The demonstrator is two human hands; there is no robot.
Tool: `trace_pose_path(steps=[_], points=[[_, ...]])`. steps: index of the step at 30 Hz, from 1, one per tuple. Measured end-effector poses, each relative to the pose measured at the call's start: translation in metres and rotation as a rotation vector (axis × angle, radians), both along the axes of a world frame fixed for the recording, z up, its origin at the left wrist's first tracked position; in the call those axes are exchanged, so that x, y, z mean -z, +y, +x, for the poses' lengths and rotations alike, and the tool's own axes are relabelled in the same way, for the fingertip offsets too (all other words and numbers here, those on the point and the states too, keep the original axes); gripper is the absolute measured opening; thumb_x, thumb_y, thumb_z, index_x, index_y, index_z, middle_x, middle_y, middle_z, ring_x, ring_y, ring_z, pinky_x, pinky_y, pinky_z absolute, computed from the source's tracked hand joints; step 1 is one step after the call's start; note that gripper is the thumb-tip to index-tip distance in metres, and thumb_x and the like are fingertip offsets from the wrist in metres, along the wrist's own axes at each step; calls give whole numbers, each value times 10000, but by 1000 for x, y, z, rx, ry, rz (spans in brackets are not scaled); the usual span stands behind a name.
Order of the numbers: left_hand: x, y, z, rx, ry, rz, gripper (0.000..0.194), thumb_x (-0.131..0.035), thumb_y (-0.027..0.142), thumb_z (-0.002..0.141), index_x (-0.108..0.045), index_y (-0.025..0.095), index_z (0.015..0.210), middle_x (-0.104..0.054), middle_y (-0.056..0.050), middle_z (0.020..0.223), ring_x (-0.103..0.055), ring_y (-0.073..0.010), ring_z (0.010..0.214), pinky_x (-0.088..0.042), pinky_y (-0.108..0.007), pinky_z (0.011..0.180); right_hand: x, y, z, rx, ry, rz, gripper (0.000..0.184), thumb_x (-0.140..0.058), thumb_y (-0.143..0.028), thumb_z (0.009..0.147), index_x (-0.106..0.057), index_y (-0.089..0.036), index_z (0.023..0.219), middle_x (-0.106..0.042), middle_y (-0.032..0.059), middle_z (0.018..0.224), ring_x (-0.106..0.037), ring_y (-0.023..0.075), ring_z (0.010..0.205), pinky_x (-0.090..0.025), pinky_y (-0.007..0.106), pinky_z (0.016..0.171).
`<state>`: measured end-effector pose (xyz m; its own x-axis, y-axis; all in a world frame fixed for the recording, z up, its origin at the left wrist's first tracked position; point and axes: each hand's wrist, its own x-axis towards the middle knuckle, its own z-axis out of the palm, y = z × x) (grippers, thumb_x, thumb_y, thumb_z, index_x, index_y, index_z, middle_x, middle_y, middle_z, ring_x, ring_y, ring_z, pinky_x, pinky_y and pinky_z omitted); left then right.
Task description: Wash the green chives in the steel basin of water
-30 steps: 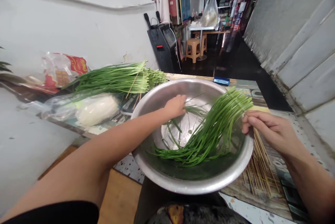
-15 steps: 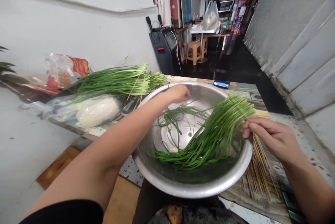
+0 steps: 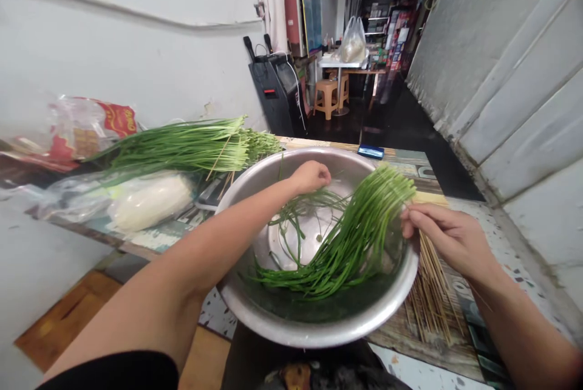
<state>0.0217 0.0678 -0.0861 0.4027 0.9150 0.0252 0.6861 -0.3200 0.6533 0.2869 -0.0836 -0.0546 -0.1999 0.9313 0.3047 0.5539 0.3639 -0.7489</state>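
A wide steel basin (image 3: 319, 332) rests at the table's near edge, over my lap. Inside, a bunch of long green garlic chives (image 3: 346, 244) droops in a fan, pale stem ends at the right rim. My right hand (image 3: 439, 229) pinches at those stem ends, where a thin skewer seems to run back under my wrist. My left hand (image 3: 312, 177) hovers over the basin's far side, fingers curled closed; what they hold, if anything, is hidden. Loose chive strands (image 3: 296, 220) lie beneath it.
Bamboo skewers (image 3: 432, 293) lie right of the basin. More chives (image 3: 182, 147), a bagged white lump (image 3: 152, 201) and a red-printed plastic bag (image 3: 93, 126) are at the left. A blue box (image 3: 370, 152) sits behind the basin; a black speaker (image 3: 277, 95) stands beyond the table.
The view has shifted, so the scene sits further left. My left hand is slightly lower and nearer the chive bunch. The right hand keeps its pinch at the stem ends.
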Motion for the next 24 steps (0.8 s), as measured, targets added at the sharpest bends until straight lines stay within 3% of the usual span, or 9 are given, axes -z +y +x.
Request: trace_pose_path(steps=[5, 9, 15, 24], points=[[-25, -23, 12, -285, -595, -207, 61, -627, 141, 713, -660, 121, 760, -615, -17, 626, -445, -52, 448, -344, -192, 463, -26, 12, -24, -22, -144, 1, 269, -476, -363, 855, -673, -189, 800, -655, 2, 689, -582, 137, 633, -440, 246, 588], [-38, -36, 17, -378, -870, -276, 90, -625, 145, 739, -660, 110, 815, -580, -4, 646, -411, -31, 442, -290, -170, 416, -29, 25, -40, -49, -116, -19, 296, -456, -349, 842, -690, -172, 798, -607, -13, 620, -527, 119, 569, -391, 235, 546], [-37, -40, 15, -325, -994, -393, 151, -640, 128, 717, -668, 110, 864, -580, 1, 658, -408, -21, 458, -283, -154, 421, -18, 27, -46, -61, -65, -100, 340, -431, -383, 850, -687, -161, 872, -471, -45, 522, -420, 101, 490, -319, 227, 493], [-43, -44, 20, -271, -1036, -510, 190, -627, 85, 680, -664, 91, 866, -557, 0, 626, -400, -25, 450, -256, -161, 423, -16, 27, -45, -32, -53, -91, 348, -430, -393, 853, -684, -155, 862, -462, -40, 513, -377, 95, 473, -309, 227, 494]])
